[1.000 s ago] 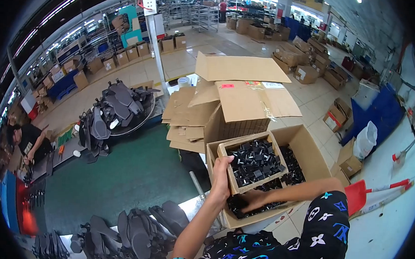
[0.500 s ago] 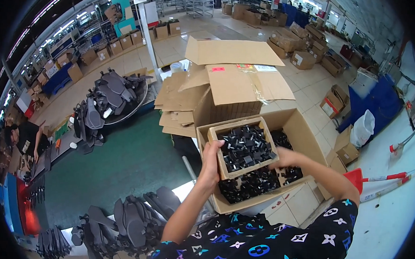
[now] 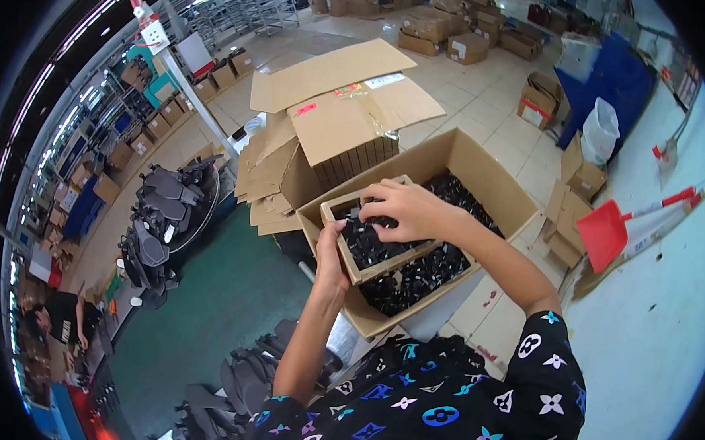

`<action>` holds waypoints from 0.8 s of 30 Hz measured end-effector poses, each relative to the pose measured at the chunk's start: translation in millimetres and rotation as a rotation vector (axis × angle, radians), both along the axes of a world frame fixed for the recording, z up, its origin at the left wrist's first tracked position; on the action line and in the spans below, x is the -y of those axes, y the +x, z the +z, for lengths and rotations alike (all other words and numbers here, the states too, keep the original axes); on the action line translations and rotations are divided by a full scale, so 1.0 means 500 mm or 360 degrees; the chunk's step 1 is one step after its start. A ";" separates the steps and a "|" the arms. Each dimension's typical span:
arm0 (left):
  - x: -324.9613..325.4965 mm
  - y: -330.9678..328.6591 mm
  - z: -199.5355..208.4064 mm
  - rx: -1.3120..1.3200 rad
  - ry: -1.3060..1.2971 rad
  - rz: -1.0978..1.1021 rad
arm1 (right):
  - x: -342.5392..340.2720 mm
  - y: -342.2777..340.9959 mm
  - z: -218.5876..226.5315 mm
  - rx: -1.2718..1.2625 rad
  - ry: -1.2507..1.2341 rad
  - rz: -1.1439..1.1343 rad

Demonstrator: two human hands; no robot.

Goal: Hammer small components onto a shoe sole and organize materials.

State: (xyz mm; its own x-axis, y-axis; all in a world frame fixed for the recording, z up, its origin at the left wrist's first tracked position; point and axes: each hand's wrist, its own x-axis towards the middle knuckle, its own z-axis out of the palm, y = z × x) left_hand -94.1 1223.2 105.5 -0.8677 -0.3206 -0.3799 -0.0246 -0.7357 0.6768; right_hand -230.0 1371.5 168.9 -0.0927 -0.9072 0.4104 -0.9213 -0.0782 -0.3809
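Far out past my left elbow, a stack of dark grey moulded parts (image 3: 166,210) lies heaped on a round stand, well apart from my work and untouched. More of the same grey pieces (image 3: 244,378) lie low beside my left forearm.

My left hand (image 3: 331,255) grips the near left wall of the small cardboard tray (image 3: 338,211), fingers curled over the rim and thumb outside. In my judgement this grip is there to steady the tray, since it rides on loose contents rather than on a flat base. Whether the palm bears any weight I cannot tell.

The tray sits inside the large open carton (image 3: 452,153), resting on the layer of small black parts (image 3: 426,268) that fills the carton floor. The tray holds the same black parts (image 3: 367,241).

My right hand (image 3: 405,211) reaches over the tray from the right, palm down, fingers bent and spread over the pile at the tray's far end. The fingertips touch the parts; whether they have closed on any piece is hidden by the hand itself.

Beyond my right hand, flattened cardboard sheets (image 3: 335,92) lean behind the carton, its flaps folded back, which leaves the opening free. To the right of my right arm, well apart, a red dustpan (image 3: 603,233) lies on the pale floor.
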 end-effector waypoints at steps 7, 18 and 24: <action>-0.015 0.004 0.026 0.0003 -0.0066 -0.0004 | -0.062 -0.019 -0.047 0.0223 -0.0032 -0.0046; -0.072 0.025 0.038 -0.0060 -0.0373 0.0425 | -0.146 -0.134 -0.063 0.0957 -0.0371 -0.0311; -0.109 0.021 0.069 -0.0112 -0.0590 0.0686 | -0.189 -0.202 -0.134 0.1366 -0.0048 -0.0313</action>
